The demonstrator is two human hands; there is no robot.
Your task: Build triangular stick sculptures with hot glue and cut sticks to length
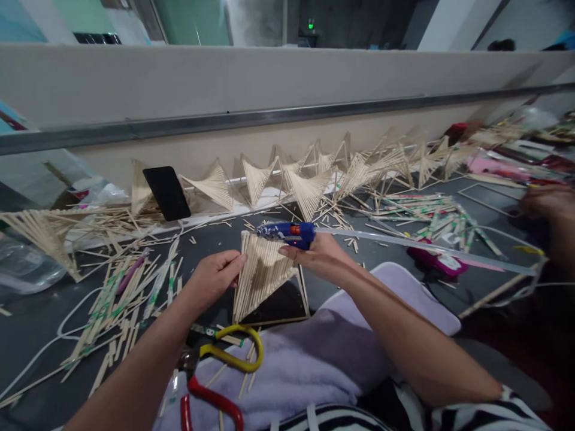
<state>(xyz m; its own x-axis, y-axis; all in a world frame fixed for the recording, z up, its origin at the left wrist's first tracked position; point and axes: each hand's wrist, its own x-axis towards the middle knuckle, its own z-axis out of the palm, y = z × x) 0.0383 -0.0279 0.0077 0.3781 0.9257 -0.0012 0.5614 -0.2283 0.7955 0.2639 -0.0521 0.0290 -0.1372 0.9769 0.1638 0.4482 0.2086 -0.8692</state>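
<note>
In front of me stands a twisted structure of thin wooden sticks [263,275] on a stick frame. My left hand [218,272] pinches its upper left edge, thumb and fingers together. A blue glue gun [287,233] is held in my right hand [321,257], its nozzle pointing left over the structure's top edge. A long clear glue stick [404,240] runs out of the gun's rear to the right. Scissors-like cutters with one yellow and one red handle [215,401] lie nearer to me, partly on a lilac cloth [305,365].
Similar stick structures [309,188] line the wall behind. A black phone [167,193] leans at the back left. Loose sticks [121,311] are scattered left, with wrapped ones [426,209] at right. A magenta object [438,260] lies right. Another person's hand [550,203] is at far right.
</note>
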